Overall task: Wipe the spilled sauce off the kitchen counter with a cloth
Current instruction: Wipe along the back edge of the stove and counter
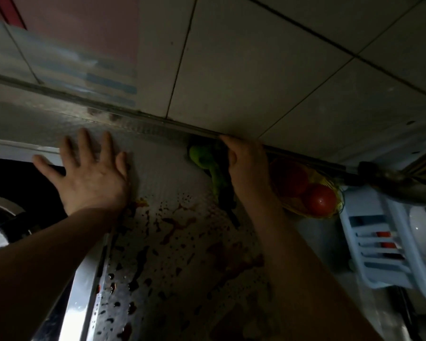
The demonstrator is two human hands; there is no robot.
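In the dim centre of the frame the left hand [91, 178] lies flat on the steel counter [162, 166] with fingers spread wide, while the right hand [249, 168] grips a green cloth [204, 158] at the counter's back edge against the tiled wall. Dark red sauce [175, 225] is spattered over the counter in the lower centre, between the two forearms. A blue-striped label [108, 82] at upper left is too blurred to read, and two tomatoes [320, 199] sit in a yellow basket [293, 210] at right, beside a white dish rack [379, 254].
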